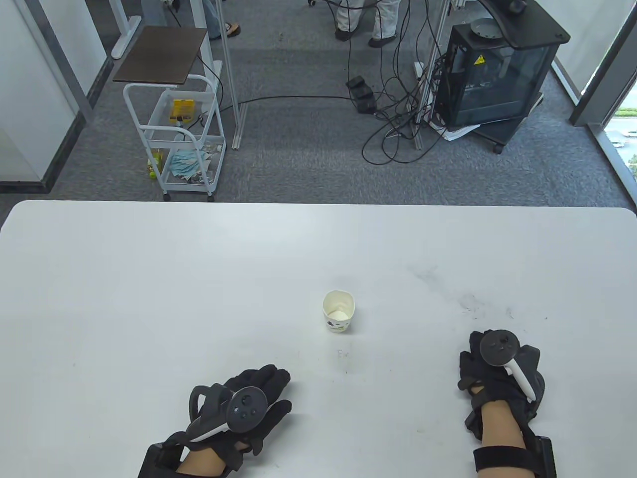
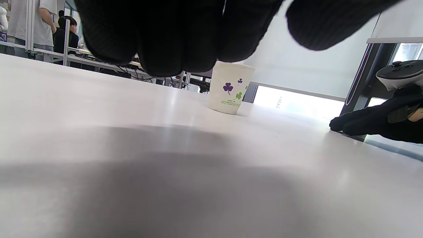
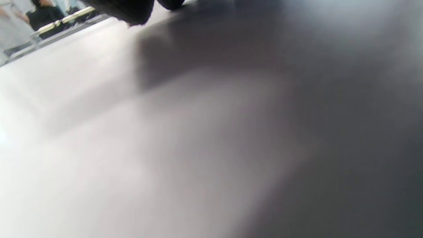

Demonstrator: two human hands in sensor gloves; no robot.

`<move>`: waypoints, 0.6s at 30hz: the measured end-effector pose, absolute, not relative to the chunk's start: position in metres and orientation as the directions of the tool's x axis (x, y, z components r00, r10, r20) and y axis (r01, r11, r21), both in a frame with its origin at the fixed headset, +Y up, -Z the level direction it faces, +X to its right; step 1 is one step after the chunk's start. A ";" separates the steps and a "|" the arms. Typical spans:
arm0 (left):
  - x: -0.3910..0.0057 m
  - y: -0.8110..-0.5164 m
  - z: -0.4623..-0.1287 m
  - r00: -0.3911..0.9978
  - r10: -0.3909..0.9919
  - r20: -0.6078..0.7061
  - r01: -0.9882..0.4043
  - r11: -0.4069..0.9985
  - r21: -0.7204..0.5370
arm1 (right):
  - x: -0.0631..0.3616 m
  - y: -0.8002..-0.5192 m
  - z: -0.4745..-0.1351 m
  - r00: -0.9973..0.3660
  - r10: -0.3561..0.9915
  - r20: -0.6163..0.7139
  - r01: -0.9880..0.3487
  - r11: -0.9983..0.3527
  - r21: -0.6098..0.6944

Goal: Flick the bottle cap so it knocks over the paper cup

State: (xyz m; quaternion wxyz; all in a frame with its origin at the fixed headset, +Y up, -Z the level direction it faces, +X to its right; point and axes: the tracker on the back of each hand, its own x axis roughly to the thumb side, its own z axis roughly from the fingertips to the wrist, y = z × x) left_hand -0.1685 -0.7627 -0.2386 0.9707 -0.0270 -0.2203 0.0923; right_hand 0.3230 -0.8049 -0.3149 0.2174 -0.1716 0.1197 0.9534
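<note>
Paper cup (image 1: 338,311) stands upright near the middle of the white table (image 1: 149,298), rim slightly dented, something pale sitting in its bottom. Bare tabletop lies all around it, with only faint dark scuffs (image 1: 468,301) off to its right and a few specks (image 1: 343,354) just in front. In the left wrist view the cup (image 2: 230,87) shows a matte cream wall printed with purple and green clover leaves, tapering toward its base, on a smooth, softly glossy surface. No bottle cap can be made out in any view.

Left hand (image 1: 244,403) lies low on the table, front-left of the cup, black knit fingers (image 2: 158,36) bunched together and pointing toward it; whether they pinch anything, I cannot tell. Right hand (image 1: 500,381) rests well to the cup's right, palm down, fingers curled under; again, no telling what, if anything, it holds. The right wrist view is a blur of grey table with a dark fingertip (image 3: 129,10) at the top edge.

Beyond the far edge: a white wire cart (image 1: 174,139) and a black cabinet (image 1: 492,74) among tangled cables on grey carpet.
</note>
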 end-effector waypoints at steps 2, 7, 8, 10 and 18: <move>-0.168 -0.763 -0.239 0.885 0.190 0.425 -0.166 0.982 -0.095 | 0.331 -0.804 -0.312 -0.820 0.389 -0.420 -0.470 -0.876 0.106; -0.167 -0.764 -0.238 0.884 0.188 0.427 -0.162 0.982 -0.098 | 0.344 -0.804 -0.309 -0.765 0.413 -0.494 -0.496 -0.867 0.043; -0.167 -0.764 -0.238 0.884 0.189 0.427 -0.161 0.982 -0.100 | 0.346 -0.805 -0.308 -0.751 0.418 -0.512 -0.505 -0.863 0.036; -0.167 -0.764 -0.239 0.884 0.189 0.427 -0.160 0.982 -0.104 | 0.351 -0.806 -0.307 -0.723 0.449 -0.525 -0.537 -0.843 0.019; -0.165 -0.767 -0.240 0.886 0.182 0.427 -0.145 0.982 -0.118 | 0.358 -0.804 -0.307 -0.722 0.442 -0.532 -0.519 -0.855 -0.006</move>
